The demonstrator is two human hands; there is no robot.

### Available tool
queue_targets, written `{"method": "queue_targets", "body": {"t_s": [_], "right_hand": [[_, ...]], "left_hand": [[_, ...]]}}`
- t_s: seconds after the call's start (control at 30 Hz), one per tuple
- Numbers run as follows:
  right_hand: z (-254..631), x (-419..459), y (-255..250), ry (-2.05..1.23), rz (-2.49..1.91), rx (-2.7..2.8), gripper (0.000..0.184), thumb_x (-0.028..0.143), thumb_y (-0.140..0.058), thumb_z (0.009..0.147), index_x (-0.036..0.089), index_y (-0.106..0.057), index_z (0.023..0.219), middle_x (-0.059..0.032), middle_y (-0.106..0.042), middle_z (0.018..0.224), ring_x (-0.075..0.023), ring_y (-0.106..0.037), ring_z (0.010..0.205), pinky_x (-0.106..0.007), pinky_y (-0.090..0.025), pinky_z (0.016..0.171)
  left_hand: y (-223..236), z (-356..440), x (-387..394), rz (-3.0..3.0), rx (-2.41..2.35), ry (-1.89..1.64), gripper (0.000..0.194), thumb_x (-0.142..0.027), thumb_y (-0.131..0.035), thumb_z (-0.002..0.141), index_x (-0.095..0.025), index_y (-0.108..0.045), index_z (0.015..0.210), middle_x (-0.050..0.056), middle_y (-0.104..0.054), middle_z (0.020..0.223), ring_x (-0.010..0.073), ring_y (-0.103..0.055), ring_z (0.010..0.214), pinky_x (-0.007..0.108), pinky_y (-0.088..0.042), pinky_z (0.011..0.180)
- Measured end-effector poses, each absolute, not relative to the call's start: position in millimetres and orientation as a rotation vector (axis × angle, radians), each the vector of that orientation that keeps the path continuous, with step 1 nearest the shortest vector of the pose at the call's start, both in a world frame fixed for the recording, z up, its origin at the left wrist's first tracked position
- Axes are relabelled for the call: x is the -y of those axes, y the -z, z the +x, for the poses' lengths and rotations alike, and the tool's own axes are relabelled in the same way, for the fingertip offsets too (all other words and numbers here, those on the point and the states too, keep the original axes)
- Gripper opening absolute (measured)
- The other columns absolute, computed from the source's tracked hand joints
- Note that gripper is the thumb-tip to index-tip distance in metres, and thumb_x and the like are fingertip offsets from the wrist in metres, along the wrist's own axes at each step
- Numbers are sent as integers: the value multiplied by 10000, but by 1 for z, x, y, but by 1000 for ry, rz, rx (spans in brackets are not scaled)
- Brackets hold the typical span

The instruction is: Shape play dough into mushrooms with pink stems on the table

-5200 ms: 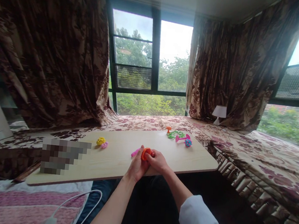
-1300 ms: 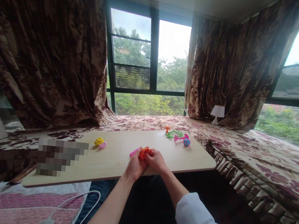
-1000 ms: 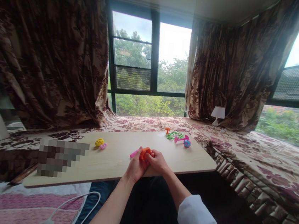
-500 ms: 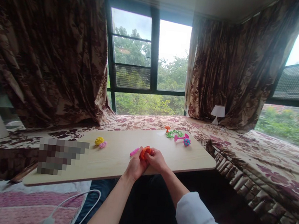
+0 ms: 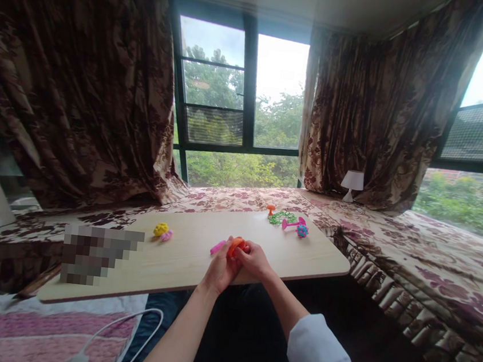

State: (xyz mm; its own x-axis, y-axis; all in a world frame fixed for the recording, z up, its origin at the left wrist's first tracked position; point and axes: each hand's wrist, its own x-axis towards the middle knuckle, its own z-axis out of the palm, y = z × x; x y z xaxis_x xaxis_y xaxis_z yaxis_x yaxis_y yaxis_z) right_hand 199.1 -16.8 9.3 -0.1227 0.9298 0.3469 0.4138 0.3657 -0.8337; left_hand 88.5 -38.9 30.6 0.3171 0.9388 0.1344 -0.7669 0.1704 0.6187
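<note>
By the near edge of the table [image 5: 190, 256], a left hand [image 5: 222, 267] and right hand [image 5: 255, 261] hold an orange toy [image 5: 237, 245]. I see a pink stick [image 5: 216, 248] just beyond, a yellow lump [image 5: 161, 229] toward the far edge, a green chain [image 5: 278, 217] near the far right corner.

Orange piece [image 5: 237, 246] partly hidden by left hand [image 5: 219, 268] and right hand [image 5: 255, 261], pixelated patch [image 5: 93, 255] — unreadable, white sleeve [image 5: 322, 353] cut off

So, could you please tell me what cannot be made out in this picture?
In the head view:
Curved orange object: full shape, covered by left hand and right hand.
Bright pink elongated object: any part behind the left hand.
Pale wooden table: left end, pixelated.
Curving white cable: cut by bottom edge.
</note>
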Motion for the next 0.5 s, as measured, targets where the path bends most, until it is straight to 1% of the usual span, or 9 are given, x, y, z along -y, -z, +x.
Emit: {"method": "queue_targets", "body": {"t_s": [0.27, 0.5], "right_hand": [[196, 19, -12, -698, -1208, 1690, 234, 290, -504, 881, 141, -548, 1055, -55, -585, 1018, -160, -593, 833, -337, -506, 712], [196, 18, -12, -673, -1222, 1708, 225, 295, -512, 876, 134, -560, 1025, -48, -592, 986, -157, -593, 817, -335, -503, 708]], "left_hand": [[-30, 88, 39, 632, -301, -1229, 231, -274, -519, 838, -137, -553, 1021, 59, -590, 1010, 162, -587, 853, 349, -505, 716], [-31, 86, 39, 600, -289, -1218, 250, -299, -510, 842, -135, -550, 1026, 59, -592, 999, 159, -588, 835, 347, -503, 710]]}}
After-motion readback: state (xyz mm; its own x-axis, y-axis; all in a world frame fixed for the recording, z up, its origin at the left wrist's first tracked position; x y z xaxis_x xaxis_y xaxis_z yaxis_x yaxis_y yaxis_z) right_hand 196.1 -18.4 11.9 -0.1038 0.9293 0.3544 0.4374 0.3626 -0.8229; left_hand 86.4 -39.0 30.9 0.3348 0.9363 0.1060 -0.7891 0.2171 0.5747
